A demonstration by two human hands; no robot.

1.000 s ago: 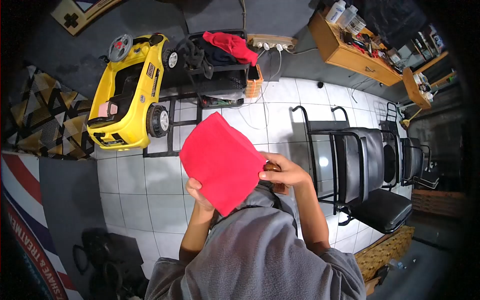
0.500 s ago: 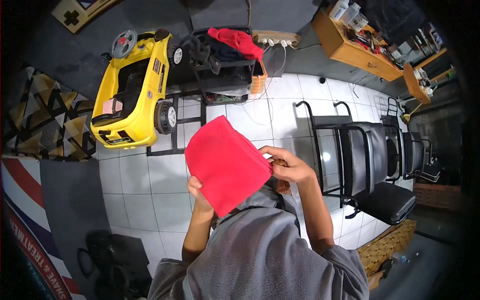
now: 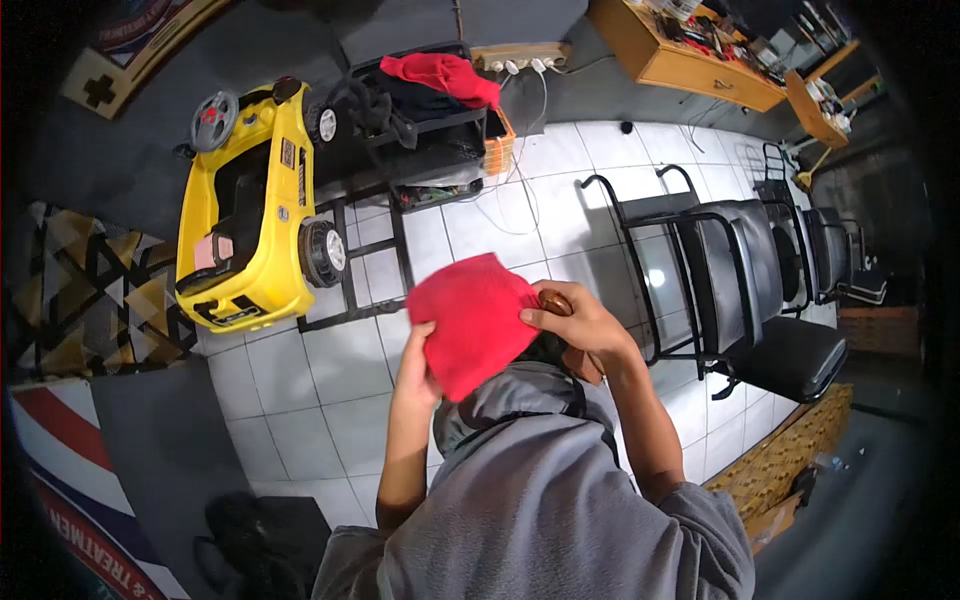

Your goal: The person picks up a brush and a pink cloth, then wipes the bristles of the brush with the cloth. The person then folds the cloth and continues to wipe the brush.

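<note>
A folded red cloth (image 3: pixel 470 325) is held up in front of my lap, its broad face turned toward me. My left hand (image 3: pixel 417 365) grips its lower left edge, thumb in front and the other fingers hidden behind. On the opposite side, my right hand (image 3: pixel 580 325) pinches the right edge between thumb and fingers. A glossy brown piece (image 3: pixel 555 302), wood-like, shows just beside the right fingers, and more brown appears below that hand. Grey clothing (image 3: pixel 520 480) covers my body beneath the cloth.
A yellow toy car (image 3: pixel 250 210) stands at the left near a black rack (image 3: pixel 430 130) with a red garment (image 3: pixel 445 78) on top. Black-framed chairs (image 3: pixel 745 270) line the right side. A wooden desk (image 3: pixel 690 65) with clutter is at the back, above white floor tiles (image 3: pixel 360 360).
The red cloth has moved slightly right and is tilted so it looks shorter. My left hand has risen along its left edge; the right hand keeps its hold. The view has shifted a little.
</note>
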